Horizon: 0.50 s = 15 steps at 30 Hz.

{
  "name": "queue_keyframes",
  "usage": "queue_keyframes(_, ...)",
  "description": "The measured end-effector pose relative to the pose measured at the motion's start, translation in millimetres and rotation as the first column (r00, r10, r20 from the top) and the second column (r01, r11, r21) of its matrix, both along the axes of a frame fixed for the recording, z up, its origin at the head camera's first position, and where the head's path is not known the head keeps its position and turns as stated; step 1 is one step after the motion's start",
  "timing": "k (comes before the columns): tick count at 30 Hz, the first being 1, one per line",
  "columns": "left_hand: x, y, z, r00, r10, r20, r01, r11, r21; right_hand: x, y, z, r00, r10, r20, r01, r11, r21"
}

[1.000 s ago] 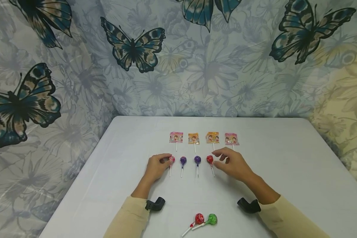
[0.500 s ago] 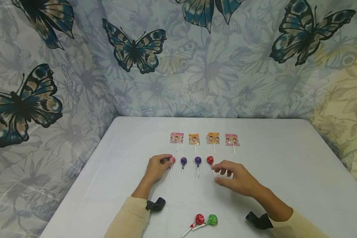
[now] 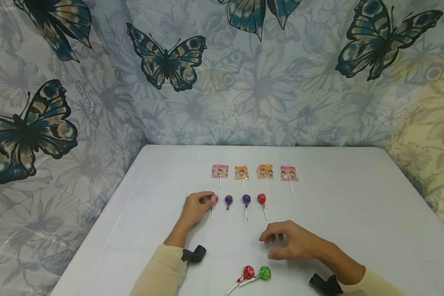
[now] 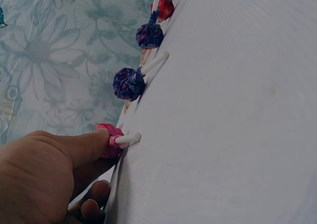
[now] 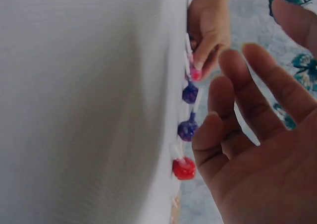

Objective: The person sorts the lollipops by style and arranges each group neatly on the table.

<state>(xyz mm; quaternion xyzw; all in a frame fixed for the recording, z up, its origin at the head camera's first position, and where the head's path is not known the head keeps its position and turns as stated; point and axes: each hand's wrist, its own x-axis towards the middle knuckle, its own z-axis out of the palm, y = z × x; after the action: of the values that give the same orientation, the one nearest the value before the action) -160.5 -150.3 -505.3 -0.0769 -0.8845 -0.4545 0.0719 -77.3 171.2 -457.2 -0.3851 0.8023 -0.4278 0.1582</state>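
Note:
My left hand [image 3: 196, 209] pinches the head of a pink lollipop [image 4: 115, 139] at the left end of a row on the table. Two purple lollipops [image 3: 228, 200] and a red lollipop [image 3: 261, 198] lie to its right, sticks toward me. My right hand [image 3: 296, 240] is over the table with its fingers loosely bent and parted, holding nothing; the right wrist view shows its bare palm [image 5: 267, 169]. Nearest below it in the head view are a red-and-white lollipop [image 3: 248, 271] and a green lollipop [image 3: 264, 272], their sticks close together.
Behind the row, several lollipops in flat pink and orange wrappers [image 3: 264, 172] form another row. The white-covered table [image 3: 163, 172] meets a butterfly-patterned cloth [image 3: 262, 102] at its far edge. A black wrist camera [image 3: 194, 254] sits at the left cuff.
My right hand has left the red lollipop and come back toward me, nearer the red-and-white and green lollipops. My left hand stays on the pink lollipop.

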Motion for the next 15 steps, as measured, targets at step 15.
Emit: queue_keyframes(15,0.6,1.3,2.1,1.000,0.015,0.010,-0.015,1.000,-0.006,0.7,-0.6,-10.6,0.971,0.210,0.116,-0.219,0.974,0.065)
